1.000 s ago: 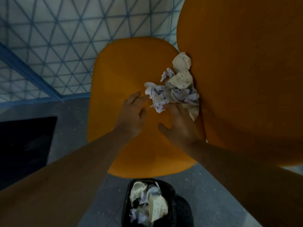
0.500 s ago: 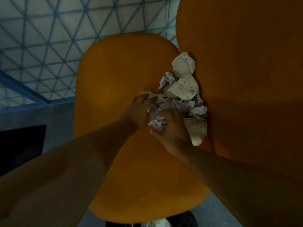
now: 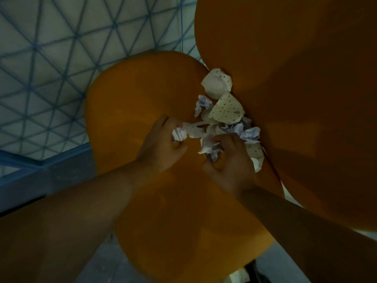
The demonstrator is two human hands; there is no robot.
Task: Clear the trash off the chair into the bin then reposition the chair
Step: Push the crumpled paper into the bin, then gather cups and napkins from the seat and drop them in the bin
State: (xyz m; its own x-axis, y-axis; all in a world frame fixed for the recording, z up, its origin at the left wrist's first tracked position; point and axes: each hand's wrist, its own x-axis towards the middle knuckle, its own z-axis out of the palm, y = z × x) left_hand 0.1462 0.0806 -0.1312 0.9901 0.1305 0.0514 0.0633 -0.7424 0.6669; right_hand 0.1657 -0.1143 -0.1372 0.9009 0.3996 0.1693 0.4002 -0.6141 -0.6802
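An orange chair fills the view, its seat (image 3: 142, 103) in the middle and its backrest (image 3: 302, 82) at the right. A heap of crumpled paper trash (image 3: 226, 111) lies on the seat against the backrest, white, lilac and dotted pieces. My left hand (image 3: 163, 146) is closed on a white crumpled wad at the heap's left edge. My right hand (image 3: 230, 166) grips a lilac-white wad at the heap's near side, covering part of a dotted piece. A sliver of the black bin (image 3: 252, 271) shows below the seat's front edge.
A pale rug with a blue triangle grid (image 3: 51, 68) lies beyond the chair at the left, bordered by a blue band. Grey floor (image 3: 106, 260) shows beneath my forearms. A dark mat edge sits at the far left.
My hands went from resting flat near the heap to closing on paper wads. The view shifted forward, so the chair fills more of it and the bin has nearly dropped out at the bottom.
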